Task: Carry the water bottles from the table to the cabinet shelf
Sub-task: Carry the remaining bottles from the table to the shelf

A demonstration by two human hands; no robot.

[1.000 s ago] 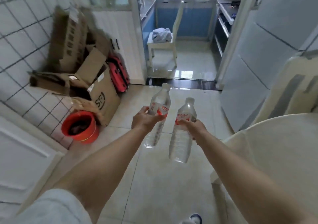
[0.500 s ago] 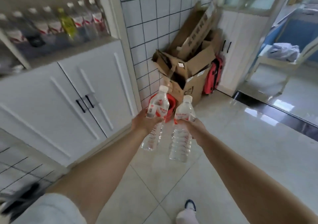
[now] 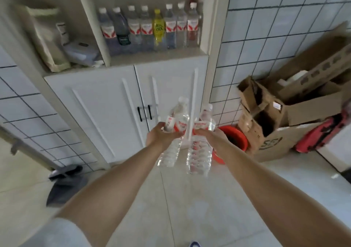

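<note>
My left hand (image 3: 158,136) grips a clear water bottle (image 3: 175,132) with a red and white label, tilted slightly right. My right hand (image 3: 212,138) holds a second water bottle (image 3: 200,151) of the same kind, close beside the first. Both are held out in front of the white cabinet doors (image 3: 117,102). Above the doors, the open cabinet shelf (image 3: 157,55) carries a row of several bottles (image 3: 146,28), one of them yellow (image 3: 158,28). The shelf ledge in front of that row is bare.
Left shelf compartment holds a paper bag (image 3: 47,41) and a plastic container (image 3: 79,51). Cardboard boxes (image 3: 281,117), a red bucket (image 3: 235,138) and a red bag (image 3: 322,134) stand against the tiled wall at right. A dustpan (image 3: 62,186) lies on the floor at left.
My view has swung left, from the doorway and boxes to face the cabinet squarely. Both hands still hold their bottles, now in front of the cabinet doors.
</note>
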